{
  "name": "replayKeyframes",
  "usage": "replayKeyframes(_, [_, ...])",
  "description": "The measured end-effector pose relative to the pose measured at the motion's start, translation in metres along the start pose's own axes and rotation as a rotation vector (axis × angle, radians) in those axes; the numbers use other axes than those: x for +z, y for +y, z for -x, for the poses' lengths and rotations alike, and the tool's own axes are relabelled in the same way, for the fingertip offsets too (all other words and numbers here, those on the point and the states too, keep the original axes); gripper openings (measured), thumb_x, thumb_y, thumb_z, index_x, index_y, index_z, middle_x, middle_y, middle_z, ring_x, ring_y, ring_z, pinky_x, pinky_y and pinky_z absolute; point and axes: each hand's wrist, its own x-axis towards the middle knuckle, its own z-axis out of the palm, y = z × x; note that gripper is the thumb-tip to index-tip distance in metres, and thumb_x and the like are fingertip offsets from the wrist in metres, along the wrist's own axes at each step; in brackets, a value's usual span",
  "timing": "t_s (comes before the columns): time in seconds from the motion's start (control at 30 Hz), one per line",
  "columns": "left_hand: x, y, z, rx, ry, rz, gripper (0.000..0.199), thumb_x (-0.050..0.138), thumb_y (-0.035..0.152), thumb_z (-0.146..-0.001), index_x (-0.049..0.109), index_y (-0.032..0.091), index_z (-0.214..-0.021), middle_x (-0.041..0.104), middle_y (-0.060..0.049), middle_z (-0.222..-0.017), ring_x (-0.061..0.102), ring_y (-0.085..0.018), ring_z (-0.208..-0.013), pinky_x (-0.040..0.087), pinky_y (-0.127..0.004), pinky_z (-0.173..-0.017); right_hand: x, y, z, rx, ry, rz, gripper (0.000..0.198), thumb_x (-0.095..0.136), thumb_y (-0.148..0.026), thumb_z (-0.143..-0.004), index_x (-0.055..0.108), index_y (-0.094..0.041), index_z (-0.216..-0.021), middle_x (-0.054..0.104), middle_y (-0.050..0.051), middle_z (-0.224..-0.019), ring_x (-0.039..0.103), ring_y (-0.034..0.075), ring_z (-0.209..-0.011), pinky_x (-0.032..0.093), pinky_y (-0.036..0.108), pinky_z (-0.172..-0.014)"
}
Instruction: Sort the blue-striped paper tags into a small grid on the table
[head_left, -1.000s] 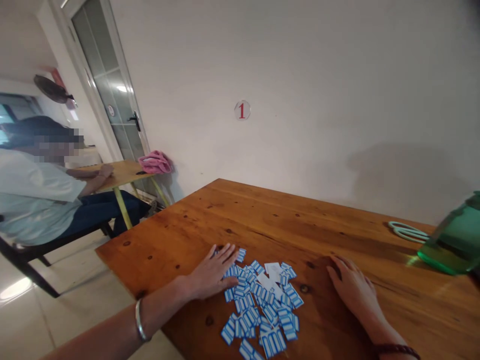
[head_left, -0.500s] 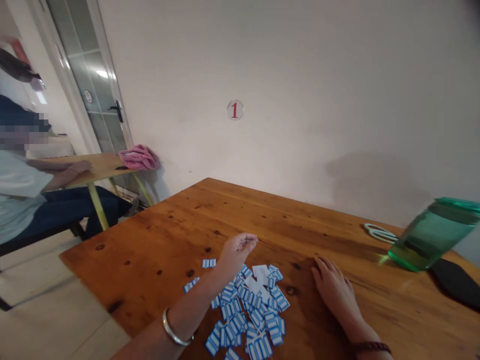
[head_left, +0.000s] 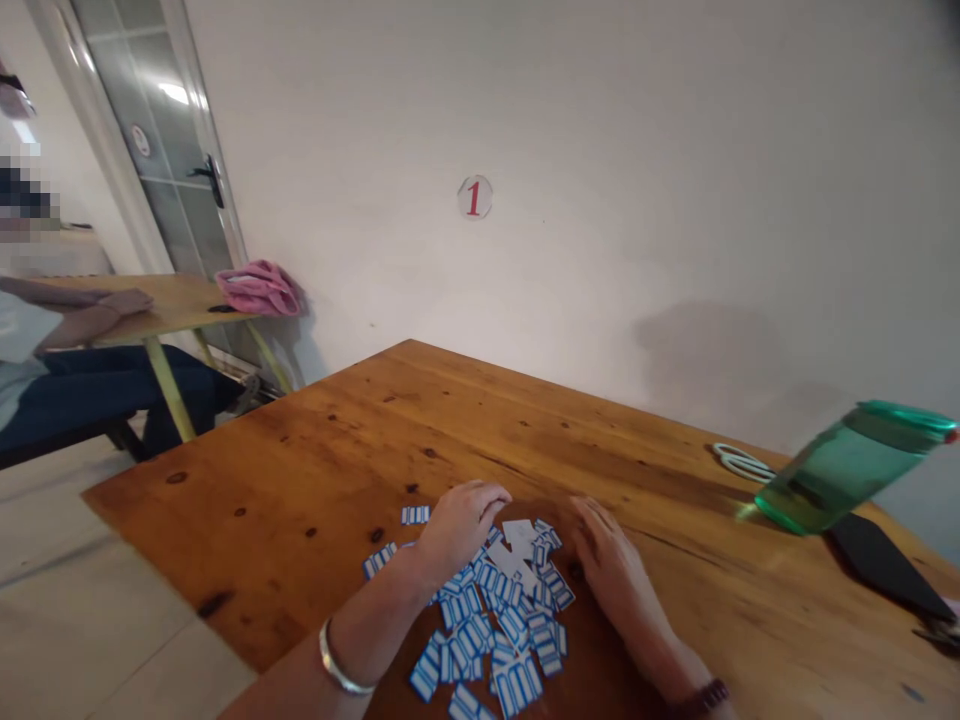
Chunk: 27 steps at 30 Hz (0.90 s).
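Covering the far left part of a messy pile of small, flat, blue-and-white striped cards [head_left: 499, 610], the person's left hand [head_left: 461, 520] has its fingers bent and bunched together, and honestly you can't tell if anything's pinched in there. The right hand [head_left: 611, 555] is just beside the pile's right edge, fingers loosely stretched out. Pile's sitting on a knotty brown wooden table [head_left: 360, 420], with a see-through green bottle [head_left: 847, 465] well off to the right.
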Motion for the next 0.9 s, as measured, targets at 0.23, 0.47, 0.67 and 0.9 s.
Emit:
replayKeyframes(0.23, [0.0,0.003,0.001,-0.016,-0.059,-0.08,0.025,0.04,0.018,-0.085,0.064,0.021,-0.092,0.068,-0.003,-0.092,0.059,-0.017,-0.088,0.043,-0.028,-0.081,-0.001,-0.044,-0.01,-0.038,-0.181,-0.235,0.038,0.04,-0.017,-0.078,0.056,-0.015,-0.113,0.059,0.01,-0.116,0.052,0.02,-0.109,0.038,0.037,-0.096])
replayKeyframes(0.47, [0.003,0.005,0.001,-0.004,-0.086,-0.099,0.024,0.04,0.02,-0.086,0.063,0.019,-0.094,0.067,-0.004,-0.091,0.059,-0.017,-0.088,0.043,-0.027,-0.08,0.001,-0.055,0.003,-0.024,-0.29,-0.367,0.048,0.05,-0.016,-0.07,0.054,-0.018,-0.117,0.055,0.007,-0.122,0.04,0.022,-0.12,0.029,0.042,-0.102])
replayKeyframes(0.67, [0.006,0.004,0.001,-0.014,-0.079,-0.04,0.024,0.041,0.02,-0.086,0.061,0.017,-0.098,0.067,-0.005,-0.096,0.06,-0.017,-0.091,0.043,-0.027,-0.082,-0.001,-0.044,0.006,-0.083,-0.37,-0.367,0.057,0.051,-0.011,-0.064,0.05,-0.012,-0.121,0.052,0.011,-0.125,0.036,0.024,-0.123,0.025,0.044,-0.104])
replayKeyframes(0.9, [0.01,0.001,0.002,-0.041,-0.08,0.059,0.022,0.042,0.018,-0.082,0.063,0.019,-0.091,0.069,-0.002,-0.088,0.061,-0.015,-0.084,0.044,-0.024,-0.076,-0.003,-0.049,0.005,-0.193,-0.361,-0.33,0.048,0.058,-0.016,-0.065,0.055,-0.016,-0.114,0.052,0.011,-0.124,0.04,0.024,-0.119,0.029,0.042,-0.101])
